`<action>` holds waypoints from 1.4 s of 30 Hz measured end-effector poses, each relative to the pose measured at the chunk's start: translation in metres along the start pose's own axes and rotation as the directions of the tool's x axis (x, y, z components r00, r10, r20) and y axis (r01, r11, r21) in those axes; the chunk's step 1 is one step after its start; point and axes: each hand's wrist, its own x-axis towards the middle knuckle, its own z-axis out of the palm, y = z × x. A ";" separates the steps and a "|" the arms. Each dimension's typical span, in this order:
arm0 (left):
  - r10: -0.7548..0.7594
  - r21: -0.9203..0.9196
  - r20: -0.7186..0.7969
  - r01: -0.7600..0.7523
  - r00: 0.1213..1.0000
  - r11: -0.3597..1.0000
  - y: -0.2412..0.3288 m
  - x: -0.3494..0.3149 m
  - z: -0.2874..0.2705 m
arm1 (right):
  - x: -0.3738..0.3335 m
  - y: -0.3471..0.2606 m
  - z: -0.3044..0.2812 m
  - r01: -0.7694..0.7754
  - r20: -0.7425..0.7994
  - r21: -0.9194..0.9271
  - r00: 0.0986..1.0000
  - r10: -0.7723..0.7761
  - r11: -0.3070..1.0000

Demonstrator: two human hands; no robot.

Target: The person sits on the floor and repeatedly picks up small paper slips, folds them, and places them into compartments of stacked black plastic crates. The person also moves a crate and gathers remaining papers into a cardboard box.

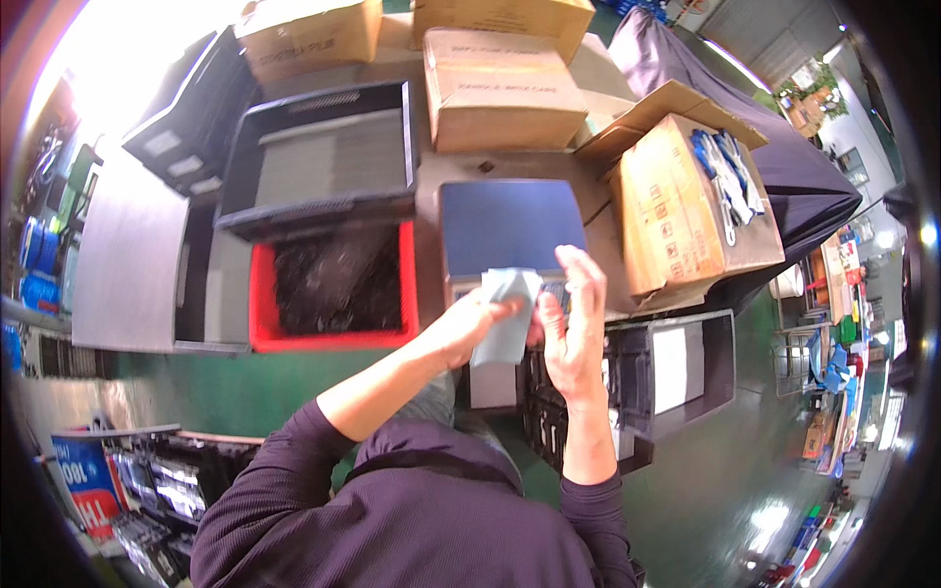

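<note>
My left hand (469, 325) is closed on a pale blue, limp sheet (502, 343), which looks like a cloth or soft wipe and hangs below the fingers. Close to its right edge, my right hand (576, 338) is held up with fingers stretched out and the thumb apart. Whether that thumb touches the sheet or something behind it, I cannot tell. Just beyond both hands lies a flat dark blue panel or box top (510, 223) on the brown work surface; its near edge is partly hidden by the hands and the sheet.
Left of my hands, a red bin (261, 304) holds black plastic film, with a black crate (323, 162) behind. Cardboard boxes (500, 93) stand at the back. Gloves (727, 176) lie on an open carton (667, 211) at right. Another black crate (676, 372) sits below.
</note>
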 end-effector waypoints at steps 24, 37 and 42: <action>0.191 0.157 0.089 -0.203 0.978 0.967 0.100 0.309 -0.033 | 0.172 0.208 0.026 -0.704 0.030 0.422 0.640 0.768 0.571; 0.809 0.835 -0.112 -0.386 0.577 0.391 0.188 0.462 -0.031 | 0.041 0.314 0.025 -0.841 -0.024 0.384 0.403 0.915 0.381; 0.558 0.978 0.066 -0.165 0.827 0.129 0.202 0.601 -0.001 | -0.051 0.338 0.047 -0.836 -0.072 -0.204 0.532 0.844 0.510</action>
